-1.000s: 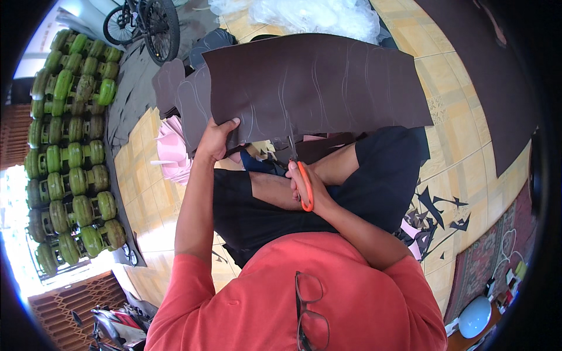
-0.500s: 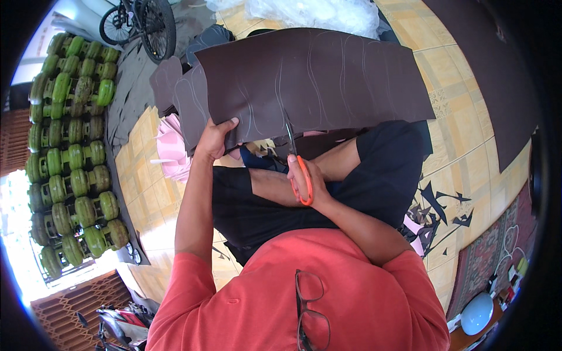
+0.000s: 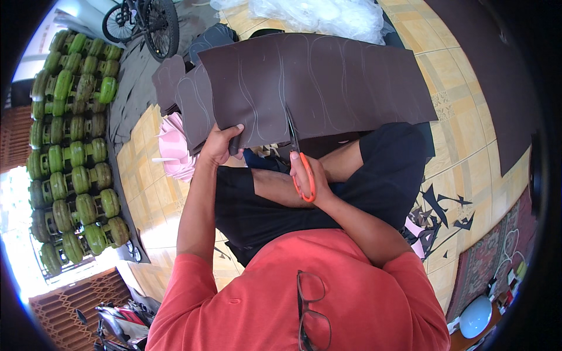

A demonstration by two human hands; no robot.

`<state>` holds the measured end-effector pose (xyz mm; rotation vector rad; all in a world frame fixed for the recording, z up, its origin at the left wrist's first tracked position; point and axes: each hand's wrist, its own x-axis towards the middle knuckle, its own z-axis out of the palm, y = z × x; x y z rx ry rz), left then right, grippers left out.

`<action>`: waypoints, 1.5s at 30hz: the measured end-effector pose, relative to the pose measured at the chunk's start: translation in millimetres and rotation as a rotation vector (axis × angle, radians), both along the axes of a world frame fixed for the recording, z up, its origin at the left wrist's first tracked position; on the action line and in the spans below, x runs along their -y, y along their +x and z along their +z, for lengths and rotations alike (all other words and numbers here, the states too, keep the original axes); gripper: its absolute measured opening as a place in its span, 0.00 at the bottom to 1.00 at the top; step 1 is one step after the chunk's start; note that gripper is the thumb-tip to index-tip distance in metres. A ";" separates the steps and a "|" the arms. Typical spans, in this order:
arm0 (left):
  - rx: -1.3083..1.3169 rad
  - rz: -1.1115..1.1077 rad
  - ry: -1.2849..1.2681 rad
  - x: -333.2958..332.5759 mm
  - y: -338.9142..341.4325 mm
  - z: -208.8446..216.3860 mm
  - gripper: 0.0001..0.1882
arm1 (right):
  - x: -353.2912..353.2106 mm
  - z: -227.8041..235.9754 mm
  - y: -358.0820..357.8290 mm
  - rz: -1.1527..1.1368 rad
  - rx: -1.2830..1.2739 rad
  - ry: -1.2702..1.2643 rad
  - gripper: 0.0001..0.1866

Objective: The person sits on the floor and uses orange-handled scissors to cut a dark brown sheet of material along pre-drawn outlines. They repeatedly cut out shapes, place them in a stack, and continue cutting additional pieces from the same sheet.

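A large dark brown sheet point(image 3: 328, 82) with pale curved outlines drawn on it stretches across in front of me, above my lap. My left hand point(image 3: 221, 145) pinches its near left edge, thumb on top. In my right hand point(image 3: 310, 176) are scissors point(image 3: 304, 178) with orange handles. Their blades reach into the sheet from its near edge, close along one of the drawn lines. The lower blade is partly hidden by the sheet. More brown pieces point(image 3: 193, 99) with outlines lie under and left of the sheet.
Pink pieces point(image 3: 174, 149) are piled on the tiled floor at left. Dark offcuts point(image 3: 436, 207) lie scattered at right. Stacked green gas cylinders point(image 3: 73, 155) line the far left, with a bicycle point(image 3: 158, 29) behind. Clear plastic point(image 3: 322, 17) is heaped beyond the sheet.
The sheet's near left edge has shifted slightly down and curls more at my left hand. The scissors remain in the cut, their blades looking closer together.
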<state>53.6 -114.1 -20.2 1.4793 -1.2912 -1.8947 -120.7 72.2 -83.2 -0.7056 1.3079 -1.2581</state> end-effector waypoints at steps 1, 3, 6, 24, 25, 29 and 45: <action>0.002 -0.003 0.010 -1.3 0.8 0.9 0.19 | -0.7 3.0 -0.7 0.016 0.029 0.003 0.31; 0.003 -0.018 0.018 -3.9 -2.0 8.2 0.18 | 0.9 8.3 -2.3 0.046 0.112 0.082 0.31; -0.002 -0.022 0.033 -18.0 -3.6 20.0 0.18 | 13.2 10.0 -2.0 0.017 0.153 0.144 0.31; -0.037 0.070 0.129 -49.6 29.3 13.7 0.13 | 10.5 61.5 -77.0 0.558 0.515 0.386 0.39; -0.046 0.088 0.137 -51.5 28.5 15.3 0.13 | 15.4 58.7 -76.0 0.562 0.525 0.371 0.39; -0.060 0.124 0.206 -61.9 24.7 19.1 0.11 | 24.2 36.1 -43.8 0.418 0.540 0.284 0.37; -0.144 0.116 0.286 -95.3 28.9 23.8 0.07 | 21.4 18.0 8.0 0.170 0.204 0.216 0.29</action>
